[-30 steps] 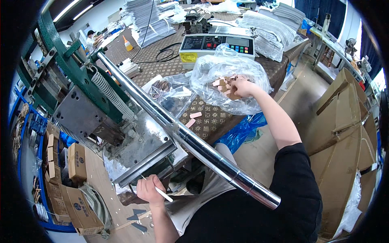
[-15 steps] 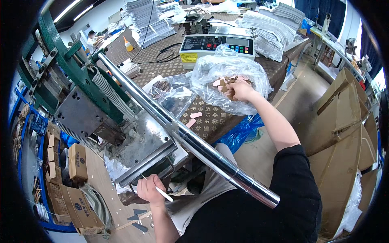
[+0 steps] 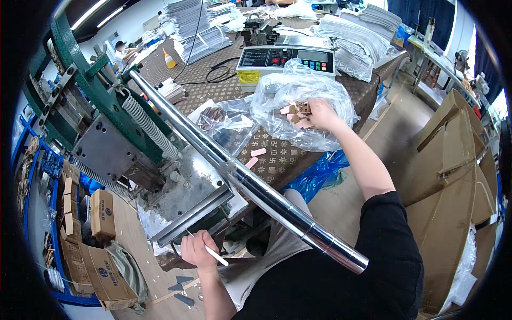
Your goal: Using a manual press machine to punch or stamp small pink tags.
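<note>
My right hand (image 3: 319, 113) reaches into a clear plastic bag (image 3: 298, 101) on the patterned table and closes on several small pink flat pieces (image 3: 295, 113). Low down at the left, my left hand (image 3: 196, 250) grips a thin white stick (image 3: 210, 250) beside the metal bed (image 3: 186, 194) of a green press machine (image 3: 96, 106). A long shiny steel lever (image 3: 250, 184) runs diagonally between my two hands. Two loose pink pieces (image 3: 255, 157) lie on the tablecloth.
A grey control box with buttons (image 3: 285, 57) stands behind the bag. A second clear bag (image 3: 221, 120) holds dark pieces. Paper stacks (image 3: 352, 37) lie at the back, cardboard boxes (image 3: 104, 250) at the left, folded cartons (image 3: 458, 176) at the right. Blue plastic sheet (image 3: 314, 173) hangs below the table.
My right hand has moved slightly inside the bag, gathering the pink pieces. The left hand with the stick has stayed in place.
</note>
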Available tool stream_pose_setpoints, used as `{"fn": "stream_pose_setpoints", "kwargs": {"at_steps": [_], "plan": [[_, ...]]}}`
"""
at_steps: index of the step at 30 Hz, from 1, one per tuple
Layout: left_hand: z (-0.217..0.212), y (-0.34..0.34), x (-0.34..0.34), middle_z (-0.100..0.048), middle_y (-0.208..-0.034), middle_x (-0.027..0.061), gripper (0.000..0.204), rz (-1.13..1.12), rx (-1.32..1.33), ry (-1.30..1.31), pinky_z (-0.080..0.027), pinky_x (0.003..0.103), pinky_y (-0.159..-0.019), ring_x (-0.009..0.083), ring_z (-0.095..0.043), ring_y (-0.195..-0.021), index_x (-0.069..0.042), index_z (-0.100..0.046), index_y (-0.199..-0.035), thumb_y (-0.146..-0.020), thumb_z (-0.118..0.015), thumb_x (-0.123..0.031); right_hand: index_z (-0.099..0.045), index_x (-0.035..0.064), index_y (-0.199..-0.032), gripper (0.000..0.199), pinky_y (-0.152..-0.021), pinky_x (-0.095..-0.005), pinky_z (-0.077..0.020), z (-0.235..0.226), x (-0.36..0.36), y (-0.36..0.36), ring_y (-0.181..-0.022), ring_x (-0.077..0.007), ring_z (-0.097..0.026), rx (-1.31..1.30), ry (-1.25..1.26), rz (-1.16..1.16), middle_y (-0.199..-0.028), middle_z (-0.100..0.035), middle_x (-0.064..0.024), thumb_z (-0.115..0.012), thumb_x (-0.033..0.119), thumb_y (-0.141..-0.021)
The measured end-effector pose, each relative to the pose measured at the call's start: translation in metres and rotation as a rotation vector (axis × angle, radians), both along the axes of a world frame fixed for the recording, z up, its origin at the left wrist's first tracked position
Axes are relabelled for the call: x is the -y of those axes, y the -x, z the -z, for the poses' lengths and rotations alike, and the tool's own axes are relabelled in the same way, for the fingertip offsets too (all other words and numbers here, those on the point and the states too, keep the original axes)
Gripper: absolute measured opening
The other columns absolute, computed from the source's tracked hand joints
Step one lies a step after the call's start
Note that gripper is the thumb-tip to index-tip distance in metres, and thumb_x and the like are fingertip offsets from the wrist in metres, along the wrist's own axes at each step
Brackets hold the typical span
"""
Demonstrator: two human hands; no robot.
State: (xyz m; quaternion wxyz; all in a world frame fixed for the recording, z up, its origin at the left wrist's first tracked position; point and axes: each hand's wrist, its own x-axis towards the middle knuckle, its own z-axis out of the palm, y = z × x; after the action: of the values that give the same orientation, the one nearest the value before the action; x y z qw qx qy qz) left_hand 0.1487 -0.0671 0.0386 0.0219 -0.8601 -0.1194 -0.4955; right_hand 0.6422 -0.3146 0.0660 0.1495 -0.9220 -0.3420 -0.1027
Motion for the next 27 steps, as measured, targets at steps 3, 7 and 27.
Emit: {"fn": "stream_pose_setpoints", "kwargs": {"at_steps": [3, 7, 27], "plan": [[0.000, 0.001, 0.000, -0.059, -0.071, 0.0110, 0.020, 0.000, -0.002, 0.002, -0.043, 0.043, -0.056, 0.0323, -0.057, -0.062, -0.006, -0.067, -0.085, -0.101, -0.065, -0.018, -0.063, -0.0003, -0.113, 0.034, -0.104, -0.0490, -0.0514, 0.011, 0.001, 0.002, -0.119, -0.0422, -0.065, 0.104, -0.008, 0.025, -0.118, -0.071, -0.0259, -0.075, 0.015, -0.086], [0.000, 0.001, 0.000, -0.059, -0.071, 0.0110, 0.019, 0.004, -0.006, 0.000, -0.043, 0.044, -0.056, 0.0322, -0.057, -0.062, -0.007, -0.067, -0.085, -0.100, -0.065, -0.018, -0.061, 0.0002, -0.121, 0.043, -0.107, -0.0477, -0.0490, 0.016, -0.006, 0.000, -0.123, -0.0414, -0.062, 0.144, -0.010, 0.060, -0.123, -0.069, -0.0229, -0.076, 0.015, -0.084], [0.001, 0.005, 0.002, -0.066, -0.078, 0.0138, 0.019, -0.018, -0.056, 0.041, -0.047, 0.045, -0.062, 0.0339, -0.060, -0.068, -0.004, -0.065, -0.085, -0.100, -0.062, -0.014, -0.070, 0.0037, -0.109, 0.033, -0.098, -0.0423, -0.0545, -0.011, -0.001, -0.012, -0.115, -0.0370, -0.068, -0.240, 0.109, 0.073, -0.116, -0.073, -0.0206, -0.076, 0.009, -0.076]]}}
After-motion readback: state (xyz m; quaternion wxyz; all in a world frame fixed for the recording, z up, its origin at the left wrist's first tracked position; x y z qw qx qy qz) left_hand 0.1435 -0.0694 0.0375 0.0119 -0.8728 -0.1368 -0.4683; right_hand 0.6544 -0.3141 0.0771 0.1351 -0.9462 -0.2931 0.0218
